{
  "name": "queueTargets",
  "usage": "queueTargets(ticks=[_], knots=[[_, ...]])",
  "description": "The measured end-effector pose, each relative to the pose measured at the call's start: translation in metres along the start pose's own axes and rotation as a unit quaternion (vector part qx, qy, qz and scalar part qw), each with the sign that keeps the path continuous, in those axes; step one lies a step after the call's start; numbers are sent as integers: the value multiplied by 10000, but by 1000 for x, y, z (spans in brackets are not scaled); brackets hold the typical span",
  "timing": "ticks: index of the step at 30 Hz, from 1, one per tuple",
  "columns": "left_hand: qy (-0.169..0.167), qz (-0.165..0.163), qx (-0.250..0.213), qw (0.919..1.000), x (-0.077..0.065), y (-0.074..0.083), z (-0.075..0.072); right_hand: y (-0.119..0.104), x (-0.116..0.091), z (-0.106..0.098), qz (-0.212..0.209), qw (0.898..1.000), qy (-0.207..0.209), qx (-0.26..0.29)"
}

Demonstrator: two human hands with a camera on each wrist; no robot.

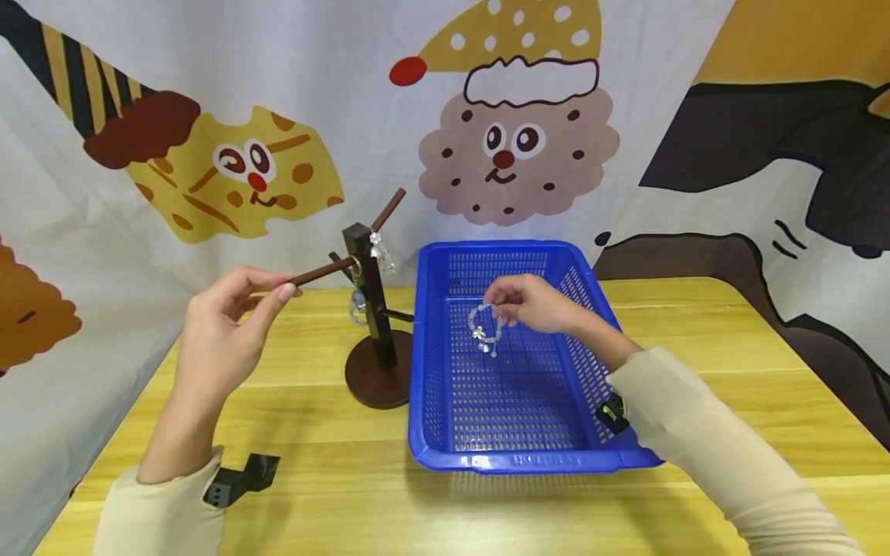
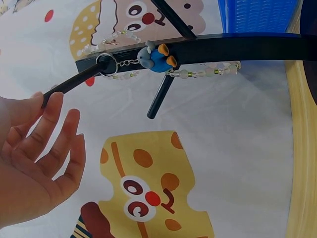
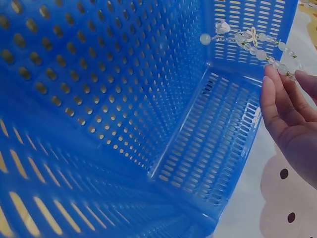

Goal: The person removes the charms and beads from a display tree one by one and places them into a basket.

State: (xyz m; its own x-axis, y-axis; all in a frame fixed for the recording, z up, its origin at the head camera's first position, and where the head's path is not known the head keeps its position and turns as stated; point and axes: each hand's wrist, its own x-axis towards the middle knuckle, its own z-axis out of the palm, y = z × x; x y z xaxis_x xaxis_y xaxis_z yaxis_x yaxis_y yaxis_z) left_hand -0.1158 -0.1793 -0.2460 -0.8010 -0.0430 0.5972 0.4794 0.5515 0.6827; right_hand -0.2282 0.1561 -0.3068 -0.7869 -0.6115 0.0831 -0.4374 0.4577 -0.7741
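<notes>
My left hand point(image 1: 225, 328) pinches the tip of a brown peg point(image 1: 321, 273) on a dark wooden stand point(image 1: 378, 316) with a round base. On this peg, near the post, hangs a key ring with a small blue-and-grey animal figure point(image 2: 159, 59). A clear beaded bracelet point(image 1: 377, 245) hangs from the peg at the stand's other side. My right hand point(image 1: 535, 305) pinches a pale beaded bracelet point(image 3: 260, 53) between thumb and fingers. Its flower charm point(image 1: 479, 333) and a small bead dangle below, over the blue plastic basket point(image 1: 417, 386).
The basket stands on the light wooden table point(image 1: 313, 479), right beside the stand's base. Behind them hangs a white curtain point(image 1: 375, 139) printed with cartoon food. Two lower pegs stick out from the post, one point(image 1: 398, 315) toward the basket rim.
</notes>
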Motion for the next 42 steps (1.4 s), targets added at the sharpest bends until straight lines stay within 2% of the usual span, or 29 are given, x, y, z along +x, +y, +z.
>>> queueTargets(ticks=[4,14,22,31,37,42], knots=[[5,34,-45,10000,1,0,0,2,-1,1,115,9999,-75,-38],[-4,26,-66,10000,1,0,0,-3,0,-4,-35,9998,-91,-153],[-33,6,22,10000,0,0,1,-34,5,-1,-291,9990,-274,-173],[-31,39,72,10000,0,-1,0,-69,14,18,-934,9942,-425,-321],[-43,29,59,10000,0,0,0,-81,21,30,-1006,9933,-529,-184],[-28,7,81,10000,-1,1,0,-87,23,39,-990,9928,-603,-300]])
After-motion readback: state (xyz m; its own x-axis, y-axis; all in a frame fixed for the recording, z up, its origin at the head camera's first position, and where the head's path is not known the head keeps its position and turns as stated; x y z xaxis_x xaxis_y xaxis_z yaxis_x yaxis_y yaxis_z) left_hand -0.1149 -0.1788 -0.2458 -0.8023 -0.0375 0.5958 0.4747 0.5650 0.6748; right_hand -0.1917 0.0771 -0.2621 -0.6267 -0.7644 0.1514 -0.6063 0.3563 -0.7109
